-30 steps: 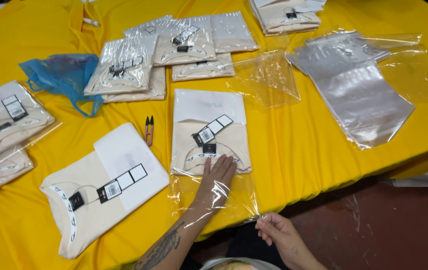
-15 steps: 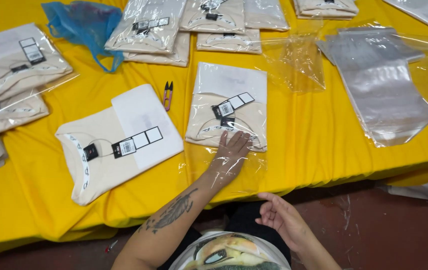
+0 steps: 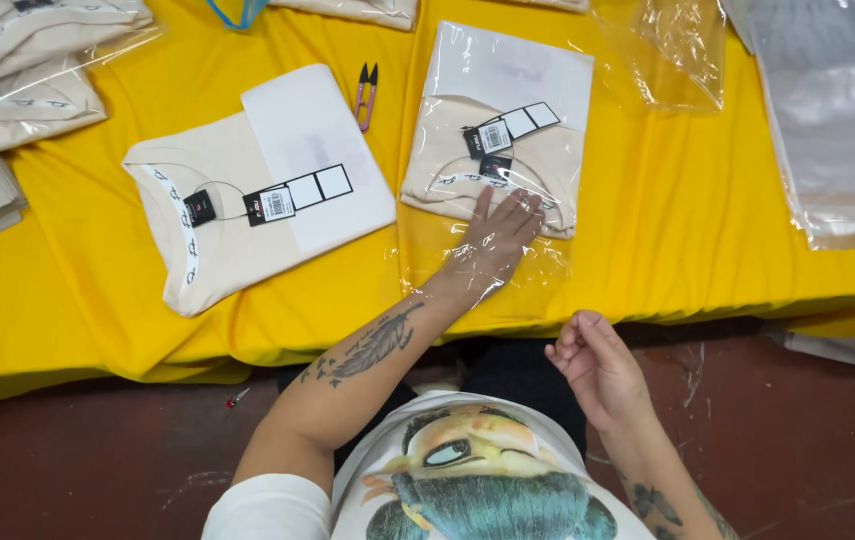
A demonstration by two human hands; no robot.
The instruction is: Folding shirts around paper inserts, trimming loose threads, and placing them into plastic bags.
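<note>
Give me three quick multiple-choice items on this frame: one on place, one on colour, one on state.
1. Where do the thread snips lie?
A. between the two folded shirts
B. on the floor
C. in the right hand

2. What colour is the table cloth?
A. blue
B. yellow
C. white

3. Where is the left hand?
A. inside the clear bag
B. holding the snips
C. off the table

Key: 1 A, they sit between the unbagged shirt and the bagged one; 2 B, the cloth is plainly yellow; 3 A, film covers the hand. The right hand hangs empty below the edge.
</note>
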